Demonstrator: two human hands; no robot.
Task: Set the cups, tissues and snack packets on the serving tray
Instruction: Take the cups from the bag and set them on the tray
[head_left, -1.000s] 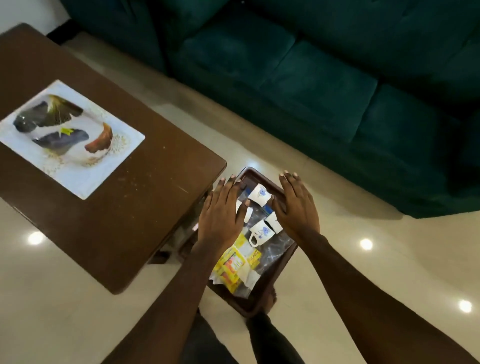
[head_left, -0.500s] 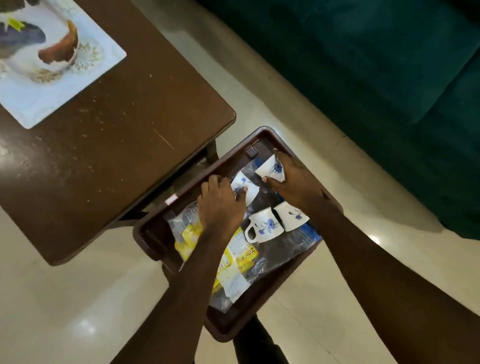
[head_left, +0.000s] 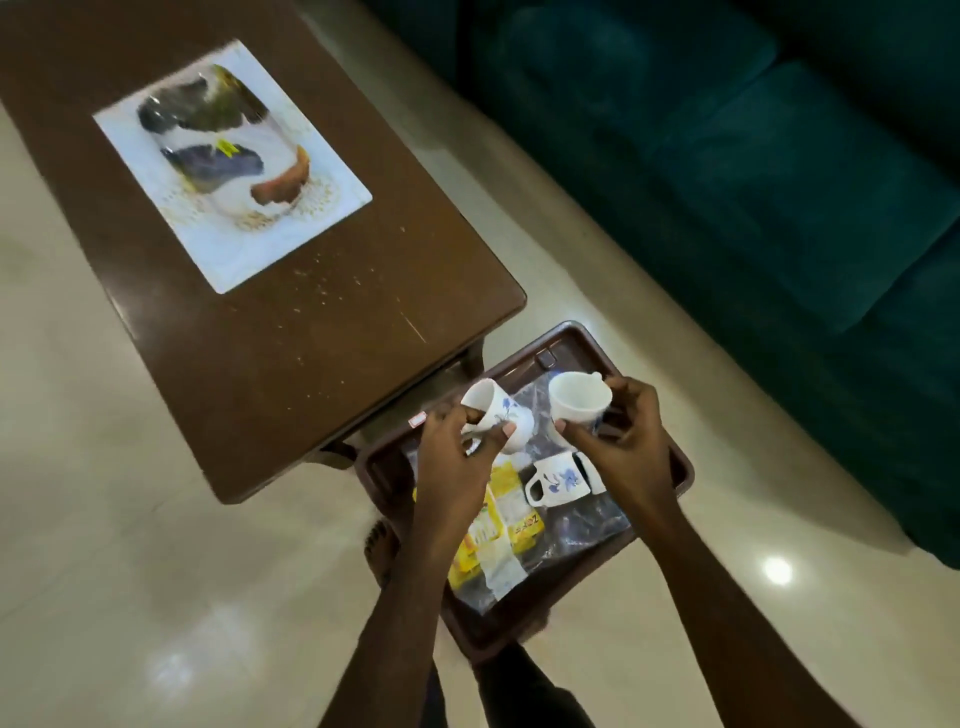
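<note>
A dark brown wooden worktop (head_left: 291, 332) fills the far left, scuffed and flecked with pale crumbs, with a white printed mat (head_left: 231, 161) lying on it. Right of it runs a glossy cream tiled floor (head_left: 130, 571) catching ceiling-light reflections, and a dark green sofa (head_left: 753, 182) stretches along the far right.

A brown serving tray (head_left: 680, 467) sits low in the near centre, beside the worktop's near right corner. The left hand (head_left: 452, 467) is clamped on a white cup with a blue flower (head_left: 498, 415), tilted with its mouth facing far left, held above the tray. The right hand (head_left: 623, 447) grips a second white cup (head_left: 579, 400), mouth up. A third flowered cup (head_left: 556, 480) lies upside down on the tray between the two hands, with another white piece just right of it, partly hidden.

Yellow snack packets (head_left: 511, 525) in clear plastic lie on the tray's near left part; their lettering is too blurred to read. A small red and white sticker (head_left: 416, 420) on the tray's left rim is also unreadable.
</note>
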